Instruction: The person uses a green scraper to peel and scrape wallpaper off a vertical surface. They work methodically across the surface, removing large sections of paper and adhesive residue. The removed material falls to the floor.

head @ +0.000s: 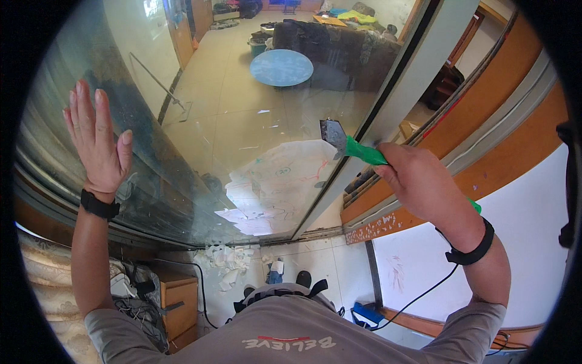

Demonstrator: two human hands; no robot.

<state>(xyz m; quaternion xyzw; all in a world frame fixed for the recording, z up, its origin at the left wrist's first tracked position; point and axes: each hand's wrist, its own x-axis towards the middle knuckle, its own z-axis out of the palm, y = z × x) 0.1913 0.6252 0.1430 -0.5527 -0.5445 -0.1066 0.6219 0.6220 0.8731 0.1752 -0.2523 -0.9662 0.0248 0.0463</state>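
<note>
My right hand (420, 177) grips the green handle of a scraper (334, 134). The scraper's wide metal blade lies on or close to a glass door panel (213, 113), near its right frame. On the lower part of the glass is a whitish paper sheet (282, 173) with coloured scribbles and ragged edges, just below the blade. My left hand (97, 141) is raised flat at the left with its fingers up and holds nothing; its palm faces the glass and seems to rest on it. Both wrists wear black bands.
Paper scraps (229, 261) lie on the floor at the door's foot. A wooden cabinet (179, 305) with cables beside it is at lower left. A whiteboard-like panel (436, 273) and a blue-handled item (367, 314) are at right. Beyond the glass are a round table (282, 68) and a sofa (327, 50).
</note>
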